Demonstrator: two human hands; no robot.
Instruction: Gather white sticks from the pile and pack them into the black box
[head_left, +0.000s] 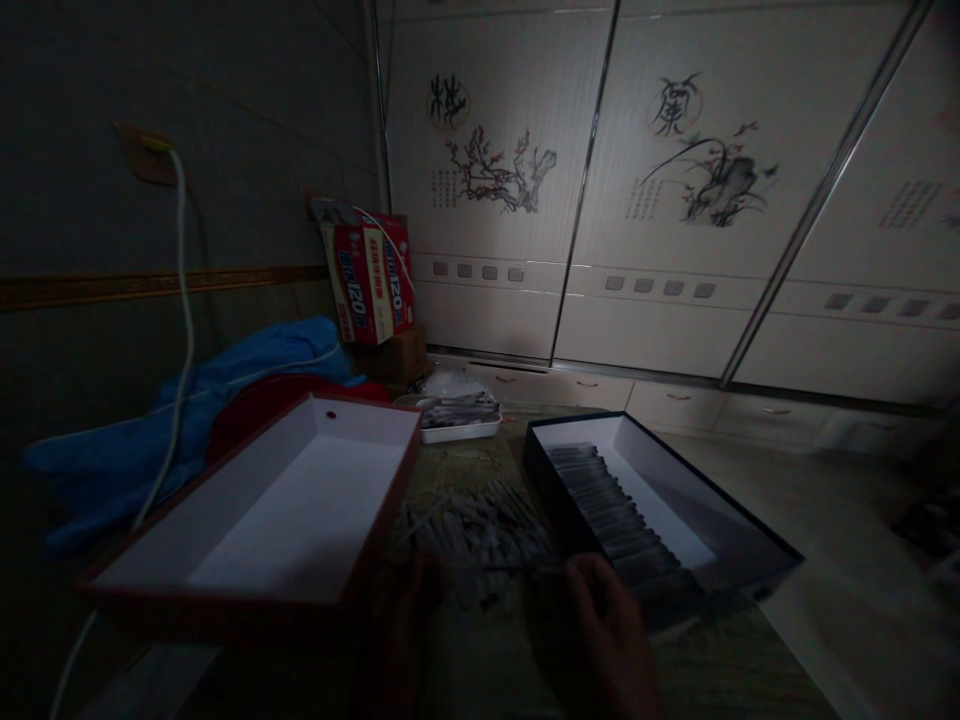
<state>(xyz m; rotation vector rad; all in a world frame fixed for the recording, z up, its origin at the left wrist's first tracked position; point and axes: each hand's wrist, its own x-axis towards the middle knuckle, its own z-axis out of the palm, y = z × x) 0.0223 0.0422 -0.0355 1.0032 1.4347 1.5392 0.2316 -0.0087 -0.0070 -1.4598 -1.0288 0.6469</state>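
The scene is very dark. My left hand [409, 630] and my right hand [611, 630] are low in the view, over a table. Between them they hold a thin stick-like item [510, 568], each hand pinching one end. Just beyond lies a pile of small grey pieces [480, 530] on the tabletop. A black box [750, 530] on the right holds a row of the same grey pieces [615, 520] along its left side. A red box [247, 600] with a white inside stands empty on the left.
A small white tray [461, 430] with more pieces sits farther back. Blue cloth [247, 370] lies at the left, with a red carton [371, 275] behind it. A white cable [180, 330] hangs from a wall socket. Painted sliding wardrobe doors [600, 180] fill the background.
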